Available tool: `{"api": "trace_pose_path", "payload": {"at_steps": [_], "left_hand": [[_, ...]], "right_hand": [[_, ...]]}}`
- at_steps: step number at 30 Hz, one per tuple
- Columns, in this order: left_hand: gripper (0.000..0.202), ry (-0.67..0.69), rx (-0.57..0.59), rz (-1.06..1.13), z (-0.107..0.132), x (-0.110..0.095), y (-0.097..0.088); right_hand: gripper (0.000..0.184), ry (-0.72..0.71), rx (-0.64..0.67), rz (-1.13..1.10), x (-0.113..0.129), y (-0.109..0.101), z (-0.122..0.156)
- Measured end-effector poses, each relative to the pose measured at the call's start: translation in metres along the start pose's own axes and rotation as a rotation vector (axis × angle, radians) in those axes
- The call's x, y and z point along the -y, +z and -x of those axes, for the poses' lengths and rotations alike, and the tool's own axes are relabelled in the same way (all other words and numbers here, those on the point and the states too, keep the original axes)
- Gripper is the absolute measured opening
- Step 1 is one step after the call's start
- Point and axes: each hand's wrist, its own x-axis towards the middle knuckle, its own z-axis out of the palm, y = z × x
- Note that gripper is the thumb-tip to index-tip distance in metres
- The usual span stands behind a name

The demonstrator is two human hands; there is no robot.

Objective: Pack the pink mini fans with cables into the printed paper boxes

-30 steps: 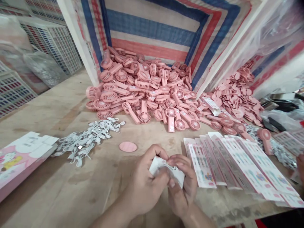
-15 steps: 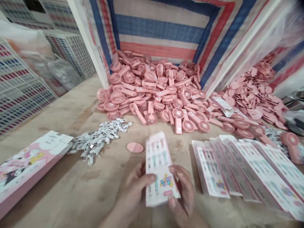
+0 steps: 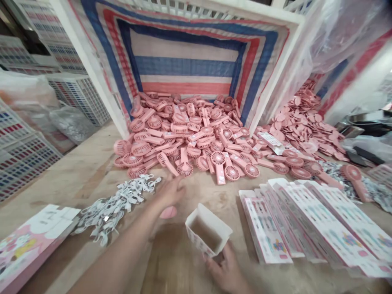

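Observation:
My right hand (image 3: 226, 270) grips a small white carton (image 3: 199, 243) near its base. The carton is tilted so that its open top faces me, and its inside looks hollow. My left hand (image 3: 172, 192) is stretched forward, fingers apart and slightly blurred, at the near edge of a heap of pink handheld fans (image 3: 196, 134). The closest one is a fan (image 3: 185, 168) just beyond the fingertips; I cannot tell whether they touch it. Beneath the left wrist lies a pink oval disc (image 3: 169, 212), partly covered by the arm.
White charging cables (image 3: 119, 204) lie piled left of my arm, beside a printed box (image 3: 33, 241). Flat printed cartons (image 3: 266, 228) overlap on the right. A lined crate (image 3: 183, 67) on its side holds the fans; pink discs (image 3: 303, 122) are heaped behind right.
The carton, flat-looking in both hands before, now stands opened up in my right hand alone. My left hand has let go and moved forward to the fans. The view has tilted up.

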Motion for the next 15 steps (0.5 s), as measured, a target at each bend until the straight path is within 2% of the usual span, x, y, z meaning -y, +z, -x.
{"api": "trace_pose_path", "payload": {"at_steps": [3,5,7,9,13,15], "left_hand": [[0.041,-0.127,-0.120,-0.154,-0.034,0.015,-0.002],[0.035,-0.156,-0.199,-0.208,-0.038,0.017,0.000],[0.026,-0.153,-0.306,-0.230,-0.028,0.015,-0.007],[0.025,-0.111,-0.441,-0.225,-0.012,0.008,-0.026],[0.034,0.060,-0.738,-0.131,0.023,-0.014,-0.088],[0.039,0.188,-0.864,0.029,0.040,-0.030,-0.113]], "right_hand": [[0.056,0.006,-0.008,-0.011,0.003,0.003,-0.002],[0.057,0.040,-0.026,-0.017,0.003,0.004,0.000],[0.057,0.076,-0.019,-0.030,0.001,0.003,0.002],[0.057,0.088,0.019,-0.063,0.000,0.002,0.000],[0.056,0.114,0.086,-0.124,0.008,-0.001,-0.012],[0.054,0.093,0.125,-0.141,0.015,-0.002,-0.018]]}}
